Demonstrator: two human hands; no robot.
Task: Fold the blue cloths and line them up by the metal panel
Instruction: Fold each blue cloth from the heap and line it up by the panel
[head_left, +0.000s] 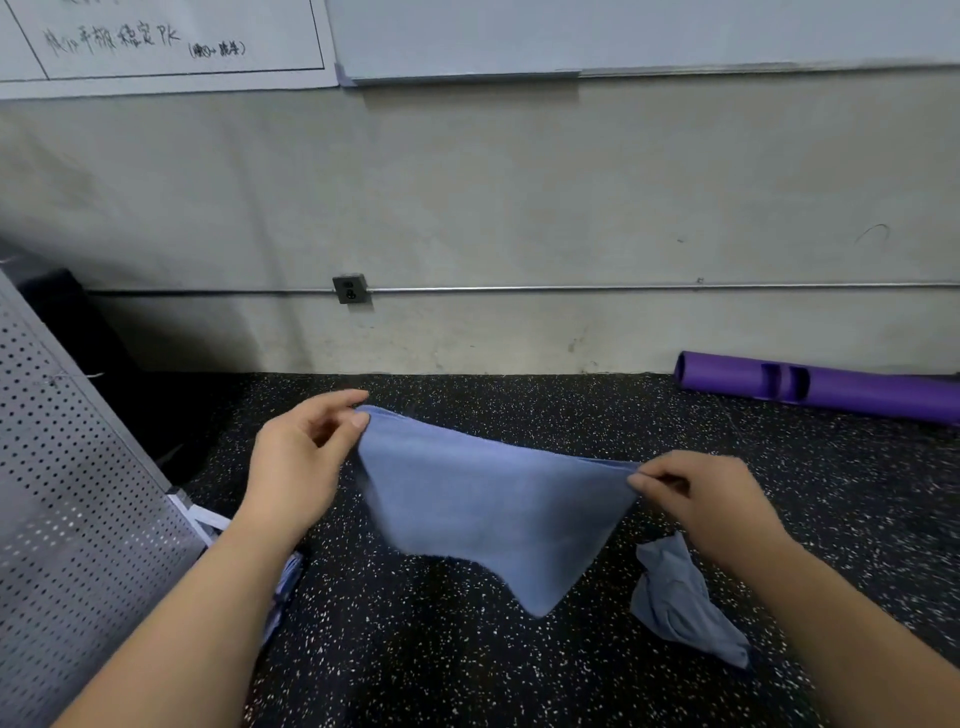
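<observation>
While aloft, blue cloth (488, 499) between left hand (296, 457) and right hand (711, 499), fingers (337, 402) tight on its upper corners.

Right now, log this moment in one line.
left hand: pinches blue cloth corner | right hand: pinches other corner | crumpled cloth: on floor

One blue cloth (493, 499) hangs spread in the air, its top corners pinched by my left hand (301, 457) and right hand (711, 499). A second blue cloth (675, 597) lies crumpled down at my right. The perforated metal panel (78, 493) stands tilted at my left.
</observation>
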